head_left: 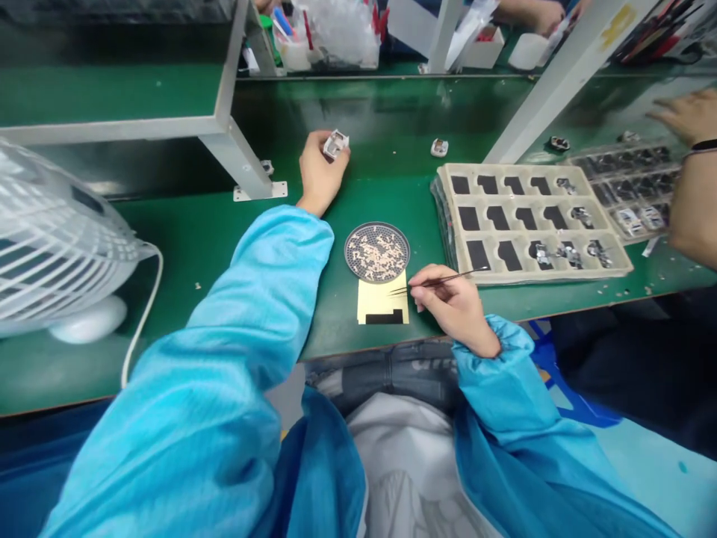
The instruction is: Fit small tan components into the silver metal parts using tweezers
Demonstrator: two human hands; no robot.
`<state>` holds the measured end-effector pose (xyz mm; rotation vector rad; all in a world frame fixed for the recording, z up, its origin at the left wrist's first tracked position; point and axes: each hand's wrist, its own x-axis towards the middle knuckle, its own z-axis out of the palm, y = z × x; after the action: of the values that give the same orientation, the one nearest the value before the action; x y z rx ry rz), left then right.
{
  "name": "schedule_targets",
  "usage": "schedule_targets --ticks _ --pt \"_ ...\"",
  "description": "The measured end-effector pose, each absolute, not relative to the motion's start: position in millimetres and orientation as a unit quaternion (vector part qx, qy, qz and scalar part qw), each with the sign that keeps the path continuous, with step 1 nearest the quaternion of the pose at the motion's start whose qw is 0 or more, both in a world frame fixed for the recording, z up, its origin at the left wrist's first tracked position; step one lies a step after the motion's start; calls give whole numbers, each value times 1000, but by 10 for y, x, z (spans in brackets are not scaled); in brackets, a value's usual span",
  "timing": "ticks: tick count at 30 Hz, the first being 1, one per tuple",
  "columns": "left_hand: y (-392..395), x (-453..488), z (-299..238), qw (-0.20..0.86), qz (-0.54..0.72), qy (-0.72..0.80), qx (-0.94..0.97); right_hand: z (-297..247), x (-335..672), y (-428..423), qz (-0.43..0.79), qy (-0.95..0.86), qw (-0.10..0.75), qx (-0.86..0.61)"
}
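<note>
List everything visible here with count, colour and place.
fan: one, white, far left
mesh dish: one, grey, centre, tiny pieces inside
yellow sheet: one, black-edged, below dish
compartment tray: one, beige, right of dish
second tray: one, clear, far right
loose parts: two, pale, behind beige tray
co-worker's hand: one, far right
small part: one, white-grey, upper centre
tweezers: one, dark, near sheet
left hand: blue sleeve, holds small part
right hand: blue sleeve, holds tweezers
</note>
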<state>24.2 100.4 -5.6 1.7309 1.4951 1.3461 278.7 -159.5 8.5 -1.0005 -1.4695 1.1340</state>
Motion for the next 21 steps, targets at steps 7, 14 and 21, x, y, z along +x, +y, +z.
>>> schedule_targets --ticks 7,14,21 --pt "-442 378 33 291 526 461 653 62 2799 -1597 449 -654 444 -416" --pt "-1082 504 297 486 510 393 591 125 2796 -1611 438 -678 405 -430" --pt "-1317 575 421 606 437 411 522 119 2816 -1624 460 -673 406 -413"
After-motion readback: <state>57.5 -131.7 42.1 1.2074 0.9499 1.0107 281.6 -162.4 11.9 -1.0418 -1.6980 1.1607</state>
